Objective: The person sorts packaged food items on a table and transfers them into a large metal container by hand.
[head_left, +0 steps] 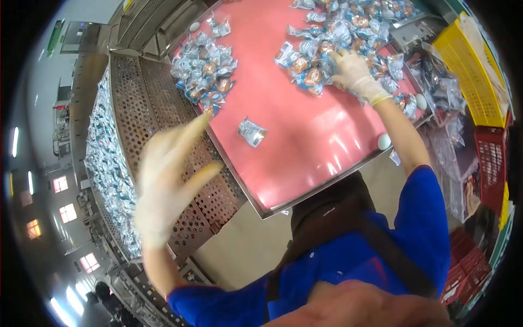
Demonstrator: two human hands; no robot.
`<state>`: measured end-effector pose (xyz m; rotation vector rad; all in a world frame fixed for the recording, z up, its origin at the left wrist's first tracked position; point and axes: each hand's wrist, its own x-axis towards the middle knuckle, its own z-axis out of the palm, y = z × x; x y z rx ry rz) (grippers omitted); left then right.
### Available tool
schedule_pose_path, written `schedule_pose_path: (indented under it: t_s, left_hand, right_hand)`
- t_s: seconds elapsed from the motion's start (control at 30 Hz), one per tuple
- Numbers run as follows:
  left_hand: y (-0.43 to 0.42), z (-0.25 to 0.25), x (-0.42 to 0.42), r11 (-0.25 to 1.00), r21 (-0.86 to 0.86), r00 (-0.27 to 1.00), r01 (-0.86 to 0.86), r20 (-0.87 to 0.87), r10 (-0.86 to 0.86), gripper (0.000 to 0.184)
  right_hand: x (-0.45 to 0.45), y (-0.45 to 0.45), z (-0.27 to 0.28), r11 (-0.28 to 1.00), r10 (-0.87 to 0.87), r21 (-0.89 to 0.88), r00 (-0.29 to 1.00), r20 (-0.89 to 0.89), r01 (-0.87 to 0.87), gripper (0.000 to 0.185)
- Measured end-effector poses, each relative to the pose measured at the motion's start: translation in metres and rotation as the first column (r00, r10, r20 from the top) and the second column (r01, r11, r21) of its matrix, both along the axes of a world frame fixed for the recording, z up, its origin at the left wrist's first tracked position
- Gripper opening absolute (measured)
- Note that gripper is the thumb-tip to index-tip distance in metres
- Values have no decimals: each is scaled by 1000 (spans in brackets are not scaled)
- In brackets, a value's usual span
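My left hand (169, 185), in a pale glove and blurred, is raised over the perforated metal chute left of the table. Its fingers are spread and nothing is in them. My right hand (357, 76), gloved too, lies with fingers stretched onto a large heap of small wrapped packets (313, 76) on the pink tabletop (261, 65). These packets are clear and blue film around something brown. A smaller heap of packets (210, 68) sits at the table's left edge, near my left fingertips. One lone packet (252, 132) lies between the heaps.
The perforated metal chute (169, 103) runs along the left, beside a mass of silvery packets (109, 163). At right stand a yellow crate (471, 76), a red crate (490, 163) and clear plastic bags (441, 92). White oval pieces (384, 141) sit along the table's rim.
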<state>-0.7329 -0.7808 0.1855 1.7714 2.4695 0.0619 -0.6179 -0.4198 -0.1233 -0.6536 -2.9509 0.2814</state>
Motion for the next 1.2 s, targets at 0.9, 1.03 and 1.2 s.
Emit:
schedule_pose_path:
  t_s: [0.9, 1.03, 1.2]
  left_hand:
    - [154, -400, 11, 952, 237, 970, -195, 188, 152, 60]
    - [210, -438, -26, 959, 102, 960, -265, -66, 272, 61]
    - [197, -406, -25, 950, -48, 921, -308, 236, 311, 47]
  right_hand:
    - [29, -16, -51, 986, 168, 8, 984, -64, -167, 26]
    - [9, -24, -98, 996, 57, 74, 993, -106, -50, 28]
    - [66, -49, -88, 976, 68, -199, 992, -103, -87, 35]
